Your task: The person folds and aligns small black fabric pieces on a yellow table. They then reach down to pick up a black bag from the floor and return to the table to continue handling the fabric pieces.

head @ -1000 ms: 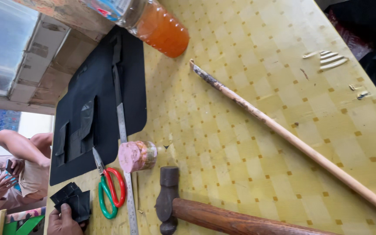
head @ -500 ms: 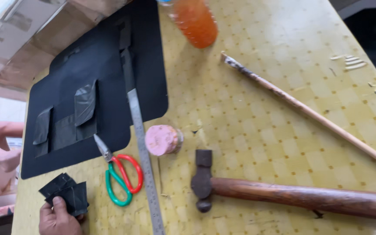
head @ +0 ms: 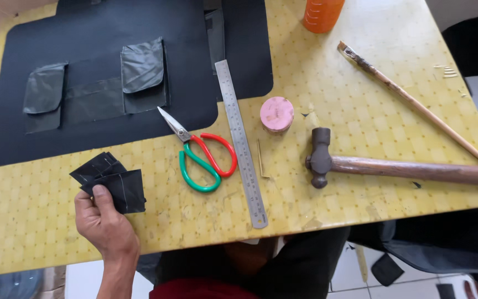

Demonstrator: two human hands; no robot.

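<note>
My left hand (head: 103,221) rests at the table's near left edge and pinches a small stack of black cut pieces (head: 112,180) flat against the yellow tabletop (head: 360,127). My right hand is not in view. To the right of the pieces lie scissors (head: 203,155) with one red and one green handle, blades pointing up-left. Beside them lies a steel ruler (head: 240,141), then a round pink-lidded container (head: 276,114) and a hammer (head: 394,166) with a wooden handle.
A large black sheet (head: 128,72) with pocket flaps covers the far left of the table. An orange bottle (head: 322,14) stands at the far edge. A long thin wooden stick (head: 410,102) lies diagonally at the right. Dark cloth hangs below the near edge.
The view has swung round so the table now lies level and more fully in sight. My left hand stays on the black pieces. The tools have not moved on the table.
</note>
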